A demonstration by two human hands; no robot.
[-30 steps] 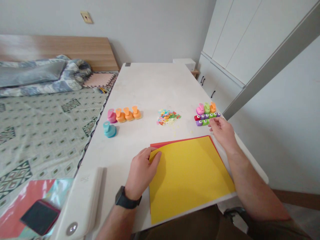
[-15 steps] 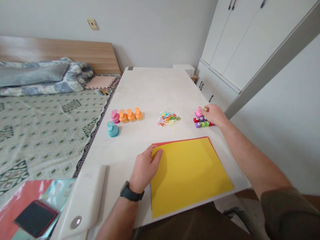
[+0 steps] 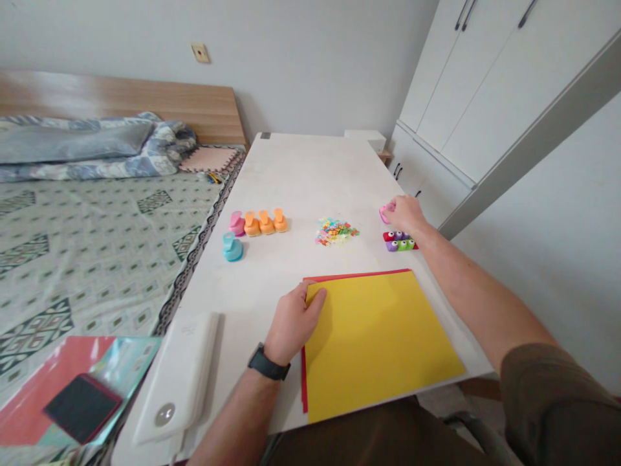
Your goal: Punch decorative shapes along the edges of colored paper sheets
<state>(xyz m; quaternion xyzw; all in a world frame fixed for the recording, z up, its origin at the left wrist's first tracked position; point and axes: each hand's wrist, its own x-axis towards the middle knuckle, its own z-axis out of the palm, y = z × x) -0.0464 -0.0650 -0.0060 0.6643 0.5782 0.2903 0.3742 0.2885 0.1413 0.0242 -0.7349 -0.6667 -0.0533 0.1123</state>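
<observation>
My left hand [image 3: 297, 321] pinches the far left corner of a yellow sheet of paper [image 3: 378, 343], thumb on top and fingers curled at the edge. Red paper [image 3: 305, 382] peeks out beneath it along the left and far sides. At the table's right side, my right hand [image 3: 405, 212] has its fingers closed round a small pink craft punch [image 3: 387, 213], which they partly cover. Just nearer than that hand lie several red, purple and green pieces with eye-like dots [image 3: 400, 244], partly behind my forearm.
Colourful paper cutouts [image 3: 336, 232] lie heaped mid-table. Left of them stand orange punches [image 3: 266, 222], a magenta punch [image 3: 237, 224] and a blue punch [image 3: 233, 248]. A long white device [image 3: 179, 375] rests at the near left, by the bed [image 3: 111, 259] with a dark pad [image 3: 83, 408].
My right hand has shifted a little left and away from me, with the pink punch in its fingers. My left hand stays on the paper corner. The view has turned slightly left.
</observation>
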